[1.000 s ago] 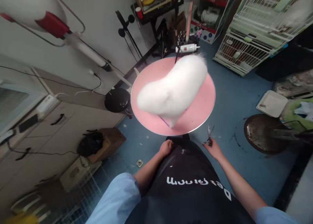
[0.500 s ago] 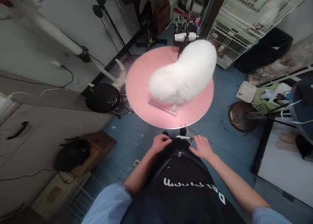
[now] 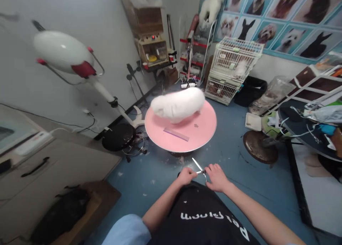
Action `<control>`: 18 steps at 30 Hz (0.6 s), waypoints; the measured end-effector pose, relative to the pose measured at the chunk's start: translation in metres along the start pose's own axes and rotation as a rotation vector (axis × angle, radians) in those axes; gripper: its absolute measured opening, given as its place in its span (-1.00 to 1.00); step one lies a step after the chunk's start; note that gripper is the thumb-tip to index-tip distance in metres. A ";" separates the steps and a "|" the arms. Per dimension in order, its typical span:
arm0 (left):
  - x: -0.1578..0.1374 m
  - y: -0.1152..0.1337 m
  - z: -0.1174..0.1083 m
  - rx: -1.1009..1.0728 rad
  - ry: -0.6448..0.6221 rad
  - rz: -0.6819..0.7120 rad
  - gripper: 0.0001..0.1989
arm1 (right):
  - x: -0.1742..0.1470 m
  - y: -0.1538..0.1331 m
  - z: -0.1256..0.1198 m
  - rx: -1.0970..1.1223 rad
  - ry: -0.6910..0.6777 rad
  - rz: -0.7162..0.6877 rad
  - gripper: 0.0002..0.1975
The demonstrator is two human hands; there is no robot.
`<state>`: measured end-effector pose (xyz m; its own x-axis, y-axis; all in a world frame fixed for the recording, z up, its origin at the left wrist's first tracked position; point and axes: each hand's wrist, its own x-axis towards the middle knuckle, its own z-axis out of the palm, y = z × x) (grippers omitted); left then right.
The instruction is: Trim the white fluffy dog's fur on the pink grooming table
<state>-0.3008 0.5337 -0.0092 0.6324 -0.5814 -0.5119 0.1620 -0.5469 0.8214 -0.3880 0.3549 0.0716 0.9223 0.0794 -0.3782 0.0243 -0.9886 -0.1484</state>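
In front of the black apron, my right hand [image 3: 217, 178] grips the handles of a pair of scissors [image 3: 198, 164], whose blades are spread apart. My left hand [image 3: 186, 176] pinches one blade near its tip, while the other blade points up and away. Beyond both hands stands a round pink table [image 3: 205, 134]. A fluffy white dog [image 3: 179, 104] is on it, its head not distinguishable. A purplish comb [image 3: 176, 134] lies flat on the near side of the table, and a small grey tuft [image 3: 196, 125] sits to its right.
A black stool [image 3: 119, 136] and a dryer on a stand [image 3: 62, 52] are at left. White wire cages [image 3: 227, 73] stand behind the table, with a white animal inside. A dark cluttered table [image 3: 299, 127] and a rusty round base [image 3: 259, 147] are at right.
My view has tilted up, showing more of the room. My left hand has come rightward onto a scissor blade, and the scissors are spread wider. The dog's body now lies more sideways in view.
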 end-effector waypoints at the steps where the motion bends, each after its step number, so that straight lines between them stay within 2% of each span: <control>1: -0.005 -0.002 0.011 0.011 0.050 -0.013 -0.68 | -0.009 0.001 0.005 0.001 0.006 -0.001 -0.55; 4: -0.023 -0.009 0.046 0.015 0.230 -0.038 -0.70 | -0.045 0.006 0.027 0.000 0.007 -0.022 -0.58; 6: -0.040 -0.016 0.071 0.027 0.253 -0.042 -0.69 | -0.075 0.012 0.047 0.009 0.002 -0.021 -0.57; 10: -0.084 -0.039 0.130 0.046 0.119 -0.063 -0.64 | -0.146 0.023 0.095 0.070 -0.011 0.020 -0.54; 15: -0.142 -0.060 0.201 0.031 0.229 -0.123 -0.68 | -0.227 0.020 0.144 0.139 -0.005 0.007 -0.55; 18: -0.170 -0.061 0.227 0.033 0.067 -0.121 -0.67 | -0.260 0.013 0.161 0.147 0.004 0.000 -0.53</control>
<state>-0.5906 0.5295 -0.0294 0.6594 -0.4686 -0.5879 0.2157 -0.6311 0.7451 -0.6899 0.3423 0.0214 0.9237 0.0784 -0.3750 -0.0325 -0.9593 -0.2805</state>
